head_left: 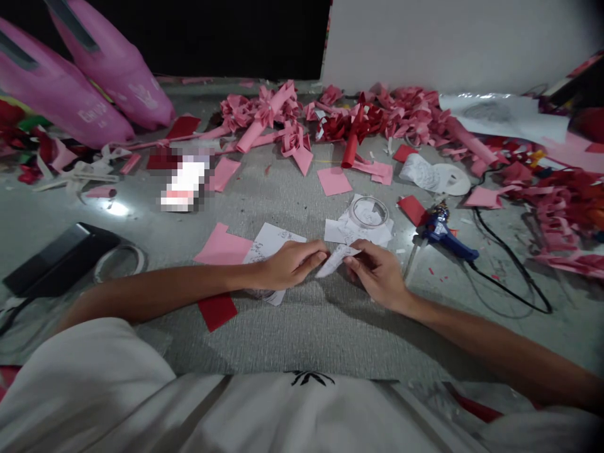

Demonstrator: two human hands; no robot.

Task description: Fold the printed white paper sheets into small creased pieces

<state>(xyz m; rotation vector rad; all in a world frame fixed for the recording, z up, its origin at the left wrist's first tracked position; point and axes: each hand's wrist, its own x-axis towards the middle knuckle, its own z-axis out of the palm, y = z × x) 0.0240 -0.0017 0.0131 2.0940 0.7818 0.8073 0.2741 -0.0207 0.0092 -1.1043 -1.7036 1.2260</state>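
Note:
A small white slip of paper (336,258) with dark handwriting is held between my hands, bent along its length. My right hand (380,274) pinches its right end between thumb and fingers. At the slip's left edge, the fingers and thumb of my left hand (292,263) are closed together; exactly how they grip it is partly hidden. Under my left hand and wrist lie written white sheets (268,241), a pink paper piece (221,245) and a red paper square (217,313). Just beyond my hands, a clear tape roll (370,212) rests on more written slips (336,231).
A blue glue gun (448,236) with a black cord lies at right. Pink and red folded paper pieces (274,113) line the back. Two pink bottles (113,69) stand back left. A black box-like object (61,258) and another tape roll (120,261) lie left, near a blurred-out bright rectangle (184,182).

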